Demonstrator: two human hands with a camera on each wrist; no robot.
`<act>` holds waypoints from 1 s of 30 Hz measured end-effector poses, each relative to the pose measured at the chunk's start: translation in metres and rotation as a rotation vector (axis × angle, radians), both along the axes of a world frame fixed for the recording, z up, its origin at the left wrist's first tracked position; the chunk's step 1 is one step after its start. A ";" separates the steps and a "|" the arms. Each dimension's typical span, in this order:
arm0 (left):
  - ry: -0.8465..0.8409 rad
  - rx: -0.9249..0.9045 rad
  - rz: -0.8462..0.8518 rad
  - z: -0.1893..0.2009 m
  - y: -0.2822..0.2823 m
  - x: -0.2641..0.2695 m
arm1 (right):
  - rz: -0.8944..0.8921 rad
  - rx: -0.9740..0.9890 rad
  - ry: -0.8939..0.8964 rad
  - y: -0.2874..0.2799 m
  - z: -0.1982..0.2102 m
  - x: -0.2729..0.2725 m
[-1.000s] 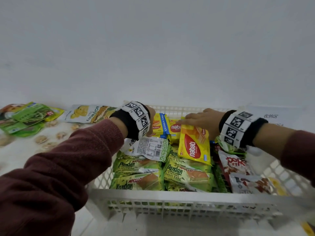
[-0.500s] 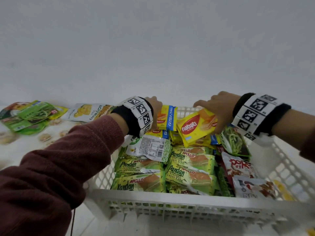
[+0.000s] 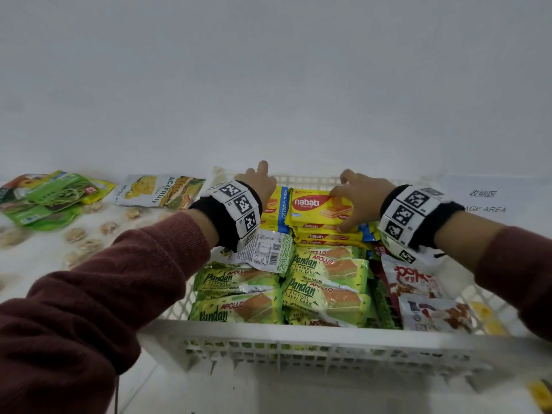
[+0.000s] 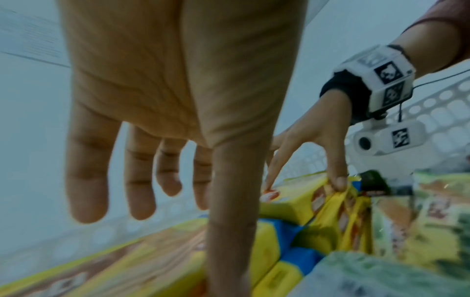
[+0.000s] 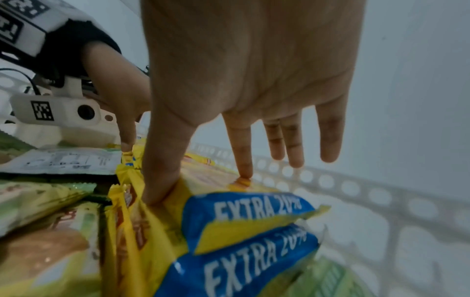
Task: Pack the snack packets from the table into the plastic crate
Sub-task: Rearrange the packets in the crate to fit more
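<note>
White crate [image 3: 298,336] packed with snack packets, both hands at its far end.
Near: green cake packets [image 3: 325,282]. Farther: right hand [image 3: 363,201], fingers straight and spread, thumb and forefinger pressing the top yellow wafer packet [image 3: 321,210] on its stack. Left hand [image 3: 260,182] spread, thumb on a neighbouring wafer packet [image 3: 276,209]. Far left on table: jackfruit bag [image 3: 161,191], green pouches [image 3: 50,195].

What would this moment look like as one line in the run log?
right hand: thumb and forefinger on top Nabati wafer packet | left hand: open, thumb on upright Nabati packet | white plastic crate: nearly full
</note>
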State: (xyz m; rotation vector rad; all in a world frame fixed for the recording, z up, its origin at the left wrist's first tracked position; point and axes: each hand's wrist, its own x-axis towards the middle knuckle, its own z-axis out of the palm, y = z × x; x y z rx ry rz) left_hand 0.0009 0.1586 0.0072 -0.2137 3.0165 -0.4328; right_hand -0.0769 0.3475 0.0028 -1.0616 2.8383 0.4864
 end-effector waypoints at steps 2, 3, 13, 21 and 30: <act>-0.051 0.068 -0.100 0.001 0.009 0.004 | 0.031 0.047 0.042 0.001 0.003 0.005; -0.105 0.128 -0.158 0.003 0.014 0.007 | 0.043 0.047 0.048 0.001 0.005 0.008; -0.416 0.030 -0.317 -0.011 0.032 0.029 | 0.294 0.135 -0.277 -0.007 -0.022 0.071; -0.280 0.075 -0.265 0.006 0.015 0.029 | 0.364 0.087 -0.316 0.004 -0.025 0.067; -0.123 0.294 -0.245 0.031 -0.006 0.030 | 0.424 -0.003 -0.428 -0.004 -0.025 0.086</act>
